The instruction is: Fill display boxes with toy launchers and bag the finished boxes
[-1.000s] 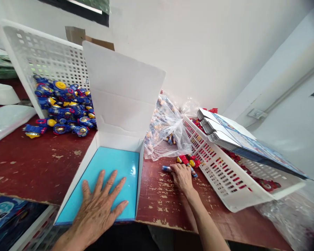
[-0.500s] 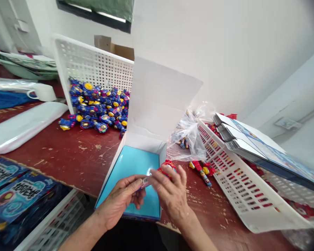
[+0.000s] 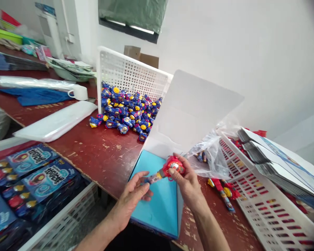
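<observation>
Right fingers (image 3: 176, 176) pinch the red toy (image 3: 173, 164), its tube (image 3: 155, 177) at the left fingers (image 3: 143, 190).

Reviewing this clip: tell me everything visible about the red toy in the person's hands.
The red toy looks like glossy plastic: a rounded head with a pale, patterned centre, apparently joined to a slimmer shaft showing yellow and blue. It is tilted, head up and rightward, over the light-blue inside of the open box. The right hand grips the head; the left hand's fingers are at the shaft's lower end, partly hiding it.
</observation>
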A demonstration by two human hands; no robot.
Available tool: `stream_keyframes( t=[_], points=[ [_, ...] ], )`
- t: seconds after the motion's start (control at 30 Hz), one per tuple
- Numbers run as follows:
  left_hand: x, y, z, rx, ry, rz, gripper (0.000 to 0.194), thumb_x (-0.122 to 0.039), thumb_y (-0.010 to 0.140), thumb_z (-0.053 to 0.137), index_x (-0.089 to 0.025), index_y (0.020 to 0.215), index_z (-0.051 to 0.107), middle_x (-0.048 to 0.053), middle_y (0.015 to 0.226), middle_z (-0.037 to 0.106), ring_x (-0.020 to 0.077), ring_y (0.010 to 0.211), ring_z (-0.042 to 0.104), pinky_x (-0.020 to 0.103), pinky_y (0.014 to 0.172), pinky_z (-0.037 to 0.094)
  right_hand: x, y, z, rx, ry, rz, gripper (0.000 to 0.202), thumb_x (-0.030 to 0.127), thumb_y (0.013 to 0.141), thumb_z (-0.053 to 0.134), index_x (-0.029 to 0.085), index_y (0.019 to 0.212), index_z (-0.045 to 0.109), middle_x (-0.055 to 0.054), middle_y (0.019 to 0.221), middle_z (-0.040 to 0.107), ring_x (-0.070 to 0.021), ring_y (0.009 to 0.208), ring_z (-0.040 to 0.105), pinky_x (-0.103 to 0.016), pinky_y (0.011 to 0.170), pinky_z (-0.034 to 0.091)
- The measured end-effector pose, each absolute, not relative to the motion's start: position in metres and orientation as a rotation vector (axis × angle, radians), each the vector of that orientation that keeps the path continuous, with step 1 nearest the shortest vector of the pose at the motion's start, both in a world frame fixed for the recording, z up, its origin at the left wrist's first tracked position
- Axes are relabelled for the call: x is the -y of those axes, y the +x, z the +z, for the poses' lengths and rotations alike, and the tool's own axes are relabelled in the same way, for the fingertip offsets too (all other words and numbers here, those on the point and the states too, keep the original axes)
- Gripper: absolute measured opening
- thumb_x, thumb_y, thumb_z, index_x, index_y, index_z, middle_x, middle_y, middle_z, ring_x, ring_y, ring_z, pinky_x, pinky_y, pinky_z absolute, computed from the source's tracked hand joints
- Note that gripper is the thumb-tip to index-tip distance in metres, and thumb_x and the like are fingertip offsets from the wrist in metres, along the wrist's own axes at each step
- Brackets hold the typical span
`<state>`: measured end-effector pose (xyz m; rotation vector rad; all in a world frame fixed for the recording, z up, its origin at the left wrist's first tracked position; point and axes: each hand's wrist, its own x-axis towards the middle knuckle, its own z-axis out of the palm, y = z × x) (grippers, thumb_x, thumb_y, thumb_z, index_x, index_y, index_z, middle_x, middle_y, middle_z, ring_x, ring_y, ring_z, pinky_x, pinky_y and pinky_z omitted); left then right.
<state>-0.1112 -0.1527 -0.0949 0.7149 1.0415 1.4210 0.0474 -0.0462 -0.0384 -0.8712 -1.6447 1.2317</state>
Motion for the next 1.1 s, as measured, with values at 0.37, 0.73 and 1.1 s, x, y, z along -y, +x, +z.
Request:
stream_keyframes(
  t=[0.37,0.73,1.1],
  points=[
    [0.166,-0.105,-0.128,-1.748,1.853,1.459,0.043,-0.024,0.094,0.044,-0.022,0.137,0.040,0.011,0.119,0.062,0.0181,0.098,0.064,0.032,0.091,0.055,-0.008,-0.020,-0.072,2.125,-0.507,0.396,0.049,0.026,0.094,0.054,0.025,0.141,0.039,-0.013,0.137,0.047,-0.0246,0.130,0.043,-0.049,0.107,0.039],
    [0.155,-0.106,-0.127,-1.834,1.943,1.464,0.044,-0.018,0.093,0.043,-0.017,0.136,0.037,0.014,0.117,0.064,0.0203,0.098,0.067,0.034,0.086,0.058,-0.013,-0.016,-0.060,2.207,-0.547,0.472,0.051,0.025,0.091,0.059,0.028,0.139,0.044,-0.009,0.137,0.050,-0.0259,0.129,0.046,-0.047,0.106,0.041],
    [0.150,-0.112,-0.124,-1.742,1.845,1.420,0.038,-0.020,0.092,0.043,-0.017,0.131,0.045,0.009,0.105,0.065,0.0172,0.089,0.065,0.030,0.083,0.057,-0.034,-0.038,-0.066,2.384,-0.620,0.611,0.055,0.014,0.081,0.063,0.022,0.134,0.049,-0.009,0.123,0.059,-0.0216,0.112,0.058,-0.039,0.099,0.047]
  ],
)
